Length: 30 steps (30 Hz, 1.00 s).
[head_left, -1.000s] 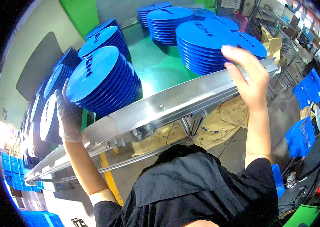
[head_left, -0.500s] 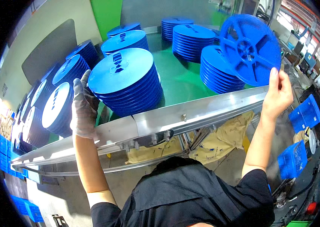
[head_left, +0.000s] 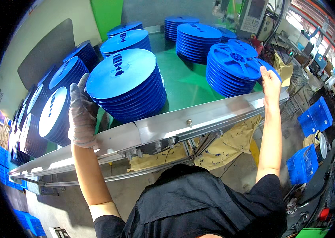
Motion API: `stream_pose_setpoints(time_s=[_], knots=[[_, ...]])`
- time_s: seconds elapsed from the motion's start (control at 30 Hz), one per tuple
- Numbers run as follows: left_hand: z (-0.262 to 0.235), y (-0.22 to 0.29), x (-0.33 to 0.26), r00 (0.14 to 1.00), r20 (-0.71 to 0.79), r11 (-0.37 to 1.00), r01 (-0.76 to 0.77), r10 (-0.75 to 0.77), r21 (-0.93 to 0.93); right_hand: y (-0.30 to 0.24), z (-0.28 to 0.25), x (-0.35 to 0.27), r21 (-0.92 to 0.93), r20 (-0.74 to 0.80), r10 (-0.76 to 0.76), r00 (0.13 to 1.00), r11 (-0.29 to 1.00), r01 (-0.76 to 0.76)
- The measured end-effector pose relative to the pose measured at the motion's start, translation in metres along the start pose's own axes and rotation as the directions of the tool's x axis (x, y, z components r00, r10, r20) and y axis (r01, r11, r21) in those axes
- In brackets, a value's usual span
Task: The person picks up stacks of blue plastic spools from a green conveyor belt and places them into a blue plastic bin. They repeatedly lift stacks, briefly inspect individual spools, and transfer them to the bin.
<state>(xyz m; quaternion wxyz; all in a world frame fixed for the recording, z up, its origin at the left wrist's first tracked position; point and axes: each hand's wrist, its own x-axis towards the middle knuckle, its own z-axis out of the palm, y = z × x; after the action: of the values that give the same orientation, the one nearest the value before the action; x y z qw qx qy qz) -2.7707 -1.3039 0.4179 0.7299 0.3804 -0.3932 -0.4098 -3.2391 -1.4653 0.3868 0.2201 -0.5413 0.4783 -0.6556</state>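
Green-topped desk [head_left: 183, 85] with a metal front rail [head_left: 199, 117], carrying many stacks of blue plastic reels. Left hand [head_left: 81, 115], gloved, fingers spread wide and flat against the 9 o'clock side of the nearest reel stack [head_left: 128, 89], gripping nothing; right hand [head_left: 270, 81], bare, closed on the edge of the top spoked reel [head_left: 237, 59] of the stack at 2 o'clock, the reel lying at 10 o'clock from that hand. Blue crates [head_left: 314, 115] at 4 o'clock beyond the desk; contents cannot be told.
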Motion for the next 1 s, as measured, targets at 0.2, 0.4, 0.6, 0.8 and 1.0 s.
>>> stream_pose_setpoints(time_s=[0.2,0.4,0.6,0.8,1.0], knots=[[0.001,-0.001,0.002,1.0,0.007,1.0,0.013,-0.013,-0.014,0.005,0.001,0.033,0.043,0.049,0.217,0.975,0.975,-0.219],[-0.001,-0.002,0.005,1.0,0.012,0.999,0.0,-0.001,0.045,0.029,-0.005,0.081,0.109,0.707,0.446,0.548,0.698,-0.708],[0.007,0.0,-0.002,1.0,-0.008,1.0,-0.002,0.002,-0.009,-0.012,0.029,0.034,0.245,0.68,0.361,0.638,0.708,-0.662],[-0.006,-0.003,0.004,1.0,0.005,0.999,-0.002,0.002,0.041,-0.011,0.056,0.021,0.155,0.633,0.444,0.634,0.729,-0.666],[0.008,-0.001,0.0,0.999,-0.03,1.0,-0.026,0.027,0.015,-0.001,0.037,0.033,0.091,0.531,0.414,0.739,0.839,-0.536]])
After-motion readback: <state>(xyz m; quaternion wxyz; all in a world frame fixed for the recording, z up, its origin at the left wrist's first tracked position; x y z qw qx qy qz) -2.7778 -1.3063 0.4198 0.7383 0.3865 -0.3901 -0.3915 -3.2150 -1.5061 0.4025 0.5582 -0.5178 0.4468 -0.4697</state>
